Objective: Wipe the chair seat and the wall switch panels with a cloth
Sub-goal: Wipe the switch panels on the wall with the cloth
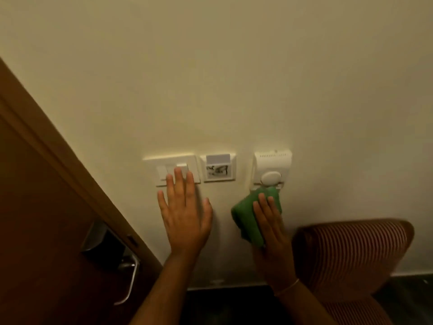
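Three white panels sit in a row on the cream wall. My left hand (185, 214) lies flat on the wall with fingers spread, its fingertips over the lower edge of the light switch panel (173, 166). A key card holder (219, 167) with a card in its slot is in the middle. My right hand (271, 227) presses a folded green cloth (248, 216) against the wall just under the thermostat panel (273, 168), the cloth's top edge touching the panel's bottom. The striped chair (351, 252) stands at the lower right against the wall; its seat is mostly out of frame.
A brown wooden door (44, 219) with a metal lever handle (127, 277) and lock plate fills the left side, its frame running diagonally close to my left arm. A dark floor and skirting line run along the bottom of the wall.
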